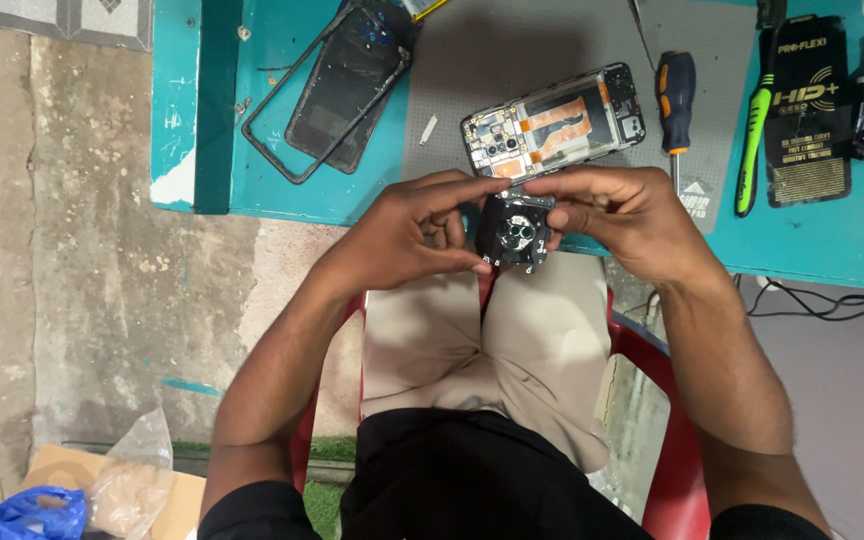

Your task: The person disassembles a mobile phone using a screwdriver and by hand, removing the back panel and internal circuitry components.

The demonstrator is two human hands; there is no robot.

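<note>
I hold a small black camera module cover (515,230), squarish with round lens rings on its face, right in the middle of the frame, just below the near edge of the teal table (202,100) and above my lap. My left hand (414,232) comes in from the lower left and pinches the cover's left side, the thumb low against its lower edge and the forefinger stretched along its top. My right hand (632,220) comes in from the lower right and pinches the cover's right side, fingers curled close over its upper right corner. Both hands touch the piece, and their fingertips nearly meet above it. Just above my hands, on a grey work mat (512,70), lies an opened phone body (554,122) set aslant, its inner boards and an orange strip showing. To the upper left of it rests a dark back panel (350,85) with a thin black frame (272,110) beside it, both on the teal surface. A screwdriver (675,95) with a black and orange handle lies upright in the frame to the right of the phone body, and farther right are a green-handled brush (755,140) and a flat black packet (807,110). At the bottom my beige trousers fill the seat of a red chair (667,420), and the concrete floor (72,250) runs down the left side.
</note>
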